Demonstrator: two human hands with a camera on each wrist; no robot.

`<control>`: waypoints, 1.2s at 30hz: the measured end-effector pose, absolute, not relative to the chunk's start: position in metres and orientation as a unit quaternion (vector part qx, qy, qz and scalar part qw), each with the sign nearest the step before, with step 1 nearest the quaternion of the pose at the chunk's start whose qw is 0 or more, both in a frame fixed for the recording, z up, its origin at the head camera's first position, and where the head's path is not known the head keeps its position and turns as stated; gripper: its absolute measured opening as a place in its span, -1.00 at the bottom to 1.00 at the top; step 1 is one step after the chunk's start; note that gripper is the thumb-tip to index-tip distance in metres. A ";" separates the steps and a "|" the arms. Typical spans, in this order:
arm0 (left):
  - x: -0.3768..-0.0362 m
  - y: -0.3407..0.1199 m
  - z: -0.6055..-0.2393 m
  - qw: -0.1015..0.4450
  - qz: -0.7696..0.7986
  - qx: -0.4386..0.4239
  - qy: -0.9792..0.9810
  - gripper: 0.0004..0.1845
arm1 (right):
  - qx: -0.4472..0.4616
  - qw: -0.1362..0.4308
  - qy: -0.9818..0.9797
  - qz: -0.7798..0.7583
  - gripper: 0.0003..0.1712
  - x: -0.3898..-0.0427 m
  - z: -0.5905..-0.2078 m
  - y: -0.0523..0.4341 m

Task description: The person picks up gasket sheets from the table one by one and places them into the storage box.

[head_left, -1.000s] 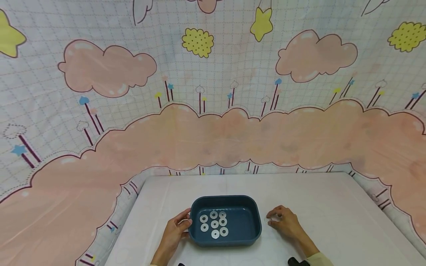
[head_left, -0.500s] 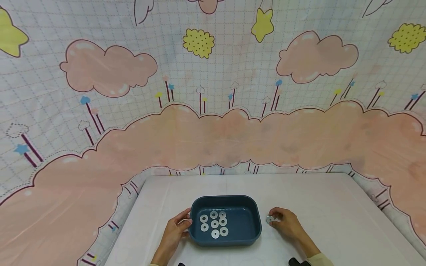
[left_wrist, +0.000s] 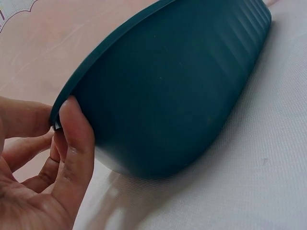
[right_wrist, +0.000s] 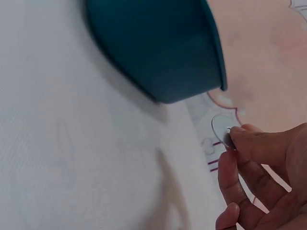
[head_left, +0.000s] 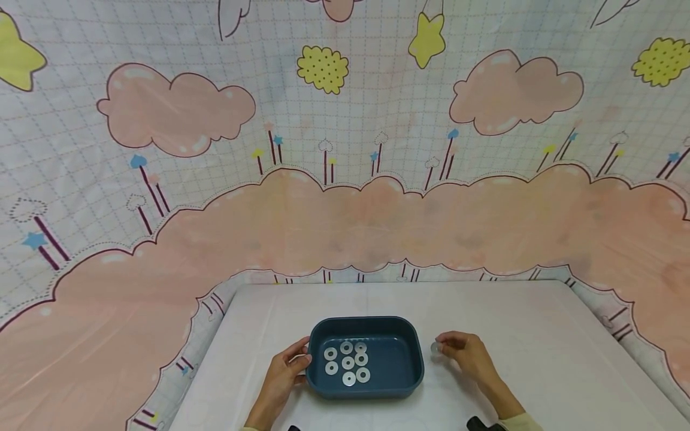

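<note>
A dark blue rectangular tray (head_left: pixel 396 383) with rounded corners sits on the white-covered table. Inside it, toward the left, lie several flat metal washers (head_left: pixel 348 363). My left hand (head_left: pixel 281 374) grips the tray's left rim, thumb and fingers pinching the edge, as the left wrist view shows up close. To the right of the tray, my right hand (head_left: pixel 471 357) pinches one washer (right_wrist: pixel 221 129) between thumb and fingers. That washer is tilted and held above the cloth, apart from the tray's wall (right_wrist: pixel 163 57).
White cloth (head_left: pixel 517 323) covers the table around the tray. Behind it hangs a patterned curtain (head_left: pixel 377 227) with pink clouds and stars. A dark wrist strap (head_left: pixel 482 424) shows at the right forearm.
My right hand, at the table surface a second ago, now holds the washer raised, a little farther back and slightly right. The left hand and tray stay put.
</note>
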State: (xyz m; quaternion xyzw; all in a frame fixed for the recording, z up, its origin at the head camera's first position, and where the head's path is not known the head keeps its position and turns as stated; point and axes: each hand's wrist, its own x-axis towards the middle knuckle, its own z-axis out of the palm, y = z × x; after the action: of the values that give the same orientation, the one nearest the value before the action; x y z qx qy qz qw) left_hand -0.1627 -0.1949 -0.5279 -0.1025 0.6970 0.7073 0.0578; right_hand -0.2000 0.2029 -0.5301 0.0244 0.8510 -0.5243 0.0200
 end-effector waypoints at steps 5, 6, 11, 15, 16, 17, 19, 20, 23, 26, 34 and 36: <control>-0.163 -0.195 -0.528 0.057 0.709 -0.100 0.696 -0.46 | 0.027 0.014 0.856 -0.517 -0.83 -0.198 -0.517 0.199; -0.163 -0.195 -0.528 0.056 0.710 -0.100 0.695 -0.46 | 0.025 0.011 0.857 -0.515 -0.83 -0.198 -0.514 0.199; -0.164 -0.195 -0.528 0.054 0.711 -0.099 0.694 -0.45 | 0.011 0.001 0.854 -0.520 -0.80 -0.196 -0.500 0.196; -0.163 -0.195 -0.528 0.055 0.707 -0.101 0.697 -0.46 | 0.003 -0.004 0.853 -0.523 -0.78 -0.195 -0.491 0.193; -0.163 -0.194 -0.528 0.055 0.706 -0.102 0.698 -0.46 | 0.002 -0.005 0.853 -0.523 -0.78 -0.195 -0.489 0.192; -0.163 -0.194 -0.528 0.055 0.706 -0.102 0.699 -0.47 | 0.001 -0.006 0.852 -0.523 -0.78 -0.196 -0.488 0.191; -0.163 -0.194 -0.528 0.056 0.706 -0.103 0.699 -0.47 | -0.003 -0.005 0.849 -0.528 -0.78 -0.197 -0.485 0.189; -0.163 -0.194 -0.528 0.056 0.706 -0.103 0.699 -0.47 | -0.004 -0.003 0.846 -0.533 -0.79 -0.197 -0.484 0.188; -0.163 -0.195 -0.529 0.057 0.706 -0.105 0.698 -0.46 | -0.008 -0.001 0.835 -0.551 -0.81 -0.200 -0.480 0.184; -0.164 -0.195 -0.529 0.056 0.706 -0.107 0.697 -0.46 | -0.018 0.001 0.822 -0.569 -0.82 -0.202 -0.476 0.179; -0.164 -0.196 -0.529 0.057 0.710 -0.107 0.694 -0.46 | -0.031 0.022 0.787 -0.616 -0.76 -0.202 -0.468 0.159; -0.164 -0.196 -0.529 0.056 0.711 -0.106 0.693 -0.46 | -0.034 0.027 0.778 -0.627 -0.76 -0.203 -0.468 0.154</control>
State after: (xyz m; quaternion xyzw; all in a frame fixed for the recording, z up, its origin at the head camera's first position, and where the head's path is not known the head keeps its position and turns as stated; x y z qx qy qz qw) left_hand -0.1639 -0.1958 -0.5293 -0.1063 0.6930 0.7109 0.0561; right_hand -0.2030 0.1542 -0.4678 -0.0341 0.7781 -0.6266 0.0274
